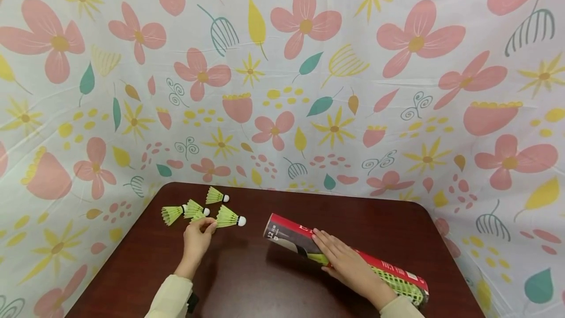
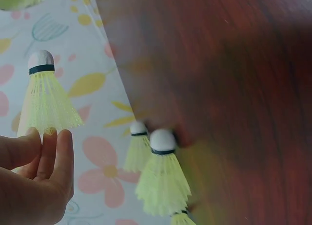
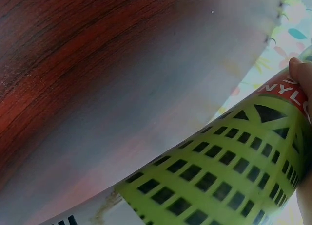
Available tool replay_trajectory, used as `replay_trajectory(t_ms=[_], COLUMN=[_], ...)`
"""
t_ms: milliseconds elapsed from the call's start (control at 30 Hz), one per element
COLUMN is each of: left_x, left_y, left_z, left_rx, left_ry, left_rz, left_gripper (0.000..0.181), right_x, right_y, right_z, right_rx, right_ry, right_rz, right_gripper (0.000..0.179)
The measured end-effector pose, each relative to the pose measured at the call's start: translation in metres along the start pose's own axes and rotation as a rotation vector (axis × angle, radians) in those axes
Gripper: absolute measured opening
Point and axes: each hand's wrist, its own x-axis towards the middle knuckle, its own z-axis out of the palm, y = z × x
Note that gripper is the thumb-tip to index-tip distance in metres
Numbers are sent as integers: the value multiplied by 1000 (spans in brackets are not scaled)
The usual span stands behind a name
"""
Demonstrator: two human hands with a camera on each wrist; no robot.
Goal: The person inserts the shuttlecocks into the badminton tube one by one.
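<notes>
My left hand point(image 1: 197, 243) pinches a yellow-green shuttlecock point(image 1: 227, 217) by the edge of its skirt. In the left wrist view the same shuttlecock point(image 2: 51, 96) points its white cork upward, above the thumb and fingertips. My right hand point(image 1: 346, 264) grips a long printed shuttlecock tube point(image 1: 399, 278) around its middle. The tube lies slantwise, its left end raised off the table over a shadow. Its red band and green net print point(image 3: 209, 176) show in the right wrist view, with the thumb at the right edge. Several more shuttlecocks point(image 1: 215, 196) lie beyond the left hand, one partly hidden by it.
A dark brown, rounded-corner table point(image 1: 247, 274) carries everything. Flower-printed cloth point(image 1: 282, 87) hangs behind and at both sides of it. Loose shuttlecocks point(image 1: 173, 214) cluster near the table's far left corner.
</notes>
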Motion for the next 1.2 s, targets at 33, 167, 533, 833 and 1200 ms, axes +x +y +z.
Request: replay_trajectory(t_ms=[33,167,533,833,1200], left_x=[0,-2,-9,-15,-18], left_y=[2,10,27,32,38], left_z=[2,10,30,43,53], left_rx=[-7,-37,-125,-146,-171], left_ry=[-2,-11,-77,-107,-147], left_rz=[9,41,66,120,138], left_gripper=[5,5,7,8,8], right_x=[0,1,5,7,10], right_y=[0,0,-1,-3,-3], right_z=[0,0,3,4,5], right_rx=[-1,-12,12,23,12], right_ry=[-1,5,-16,2,14], right_rz=[-1,-11,0,-4,-20], right_gripper=[76,77,88,87,82])
